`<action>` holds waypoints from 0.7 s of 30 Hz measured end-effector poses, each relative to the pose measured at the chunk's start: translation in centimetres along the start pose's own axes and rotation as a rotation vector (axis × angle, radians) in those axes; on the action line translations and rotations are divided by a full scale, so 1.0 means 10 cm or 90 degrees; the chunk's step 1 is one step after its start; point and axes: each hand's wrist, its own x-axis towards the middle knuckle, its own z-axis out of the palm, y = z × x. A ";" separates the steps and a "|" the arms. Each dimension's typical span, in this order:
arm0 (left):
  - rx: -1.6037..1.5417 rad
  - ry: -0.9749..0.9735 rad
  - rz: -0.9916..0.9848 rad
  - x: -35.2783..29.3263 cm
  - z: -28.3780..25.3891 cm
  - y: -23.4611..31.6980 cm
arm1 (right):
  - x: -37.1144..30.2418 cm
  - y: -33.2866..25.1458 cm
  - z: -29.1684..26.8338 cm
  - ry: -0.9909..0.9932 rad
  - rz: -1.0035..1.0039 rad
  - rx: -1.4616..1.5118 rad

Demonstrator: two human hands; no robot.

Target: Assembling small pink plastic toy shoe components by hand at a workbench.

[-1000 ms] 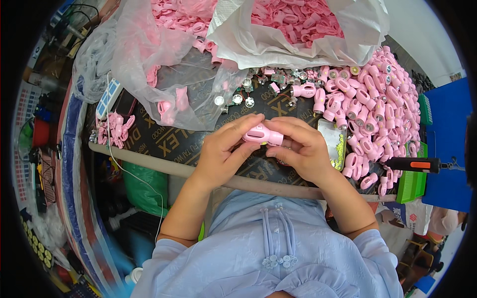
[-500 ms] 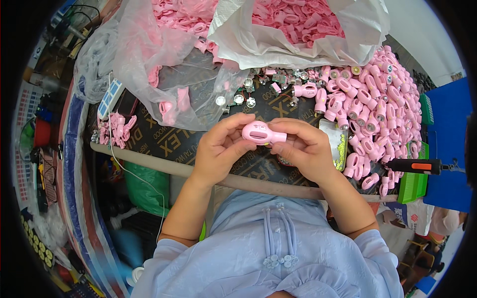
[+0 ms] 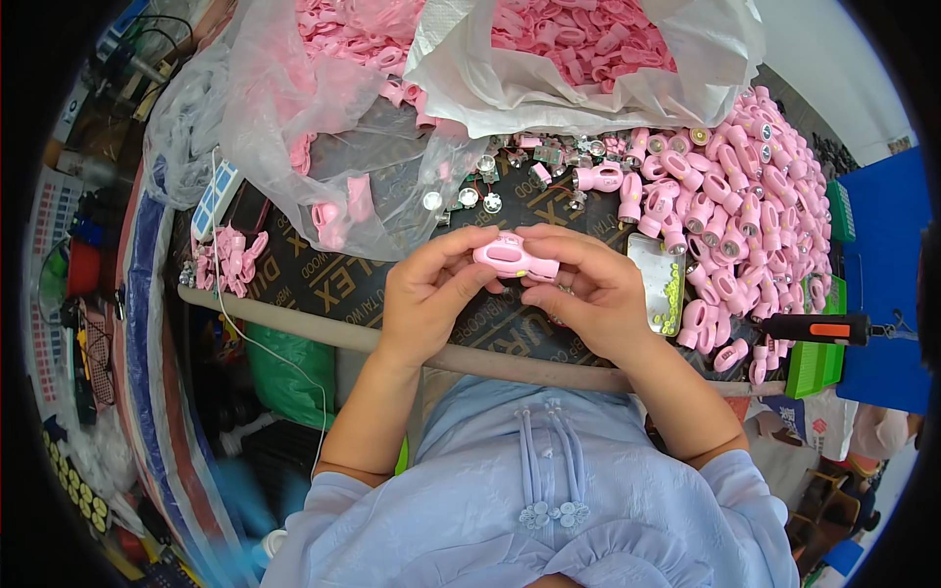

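Observation:
Between my two hands, above the near part of the table, is a small pink toy flashlight with an oval handle slot and a yellow-green button on its near side. My left hand grips its rounded end between thumb and fingers. My right hand pinches the other end, the fingers lying over the top. Beside my right hand is a shallow tray holding small yellow-green pieces. A big heap of pink flashlights rises to the right of that tray.
Loose lens-and-circuit parts lie beyond my hands. A white sack of pink shells stands at the back, next to a clear plastic bag. Small pink parts sit at left. An electric screwdriver hangs near a green basket.
Both hands have turned the pink flashlight, so its handle slot and yellow-green button show more from the near side. My grip stays on both ends.

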 end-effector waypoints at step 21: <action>-0.349 -0.114 -0.265 0.19 0.23 0.08 | -0.12 -0.14 -0.27 0.017 -0.134 -0.440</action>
